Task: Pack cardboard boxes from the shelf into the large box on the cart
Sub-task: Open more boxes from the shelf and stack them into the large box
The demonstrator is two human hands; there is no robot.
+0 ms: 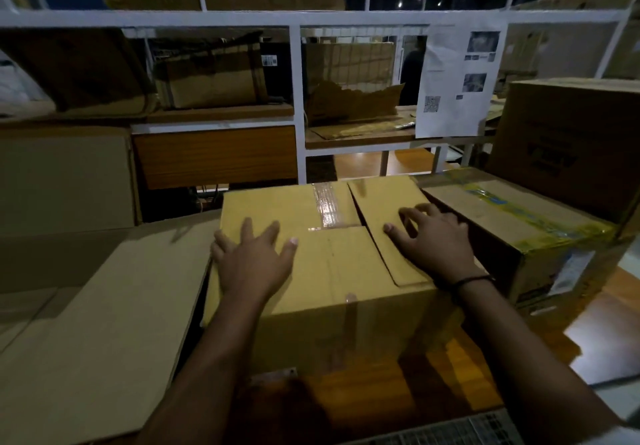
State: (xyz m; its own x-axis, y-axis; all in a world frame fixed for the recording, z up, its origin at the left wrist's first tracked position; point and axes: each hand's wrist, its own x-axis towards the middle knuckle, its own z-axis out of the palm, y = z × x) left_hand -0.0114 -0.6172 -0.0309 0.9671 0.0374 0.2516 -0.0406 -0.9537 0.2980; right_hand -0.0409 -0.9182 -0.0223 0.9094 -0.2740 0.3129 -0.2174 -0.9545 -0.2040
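A yellow-brown cardboard box (332,264) stands in the middle of the view, with clear tape along its far top seam and its top flaps partly loose. My left hand (254,261) lies flat on the left part of its top, fingers spread. My right hand (433,237) rests on the right flap, fingers curled and apart, a dark band on the wrist. Neither hand grips anything. A large flat cardboard flap (100,334) spreads out to the left of the box.
A white metal shelf (298,98) behind holds several cardboard boxes (211,77) and torn cardboard (353,102). A taped brown box (526,233) sits right of the yellow one, a taller box (568,133) behind it. A printed sheet (457,81) hangs on the shelf.
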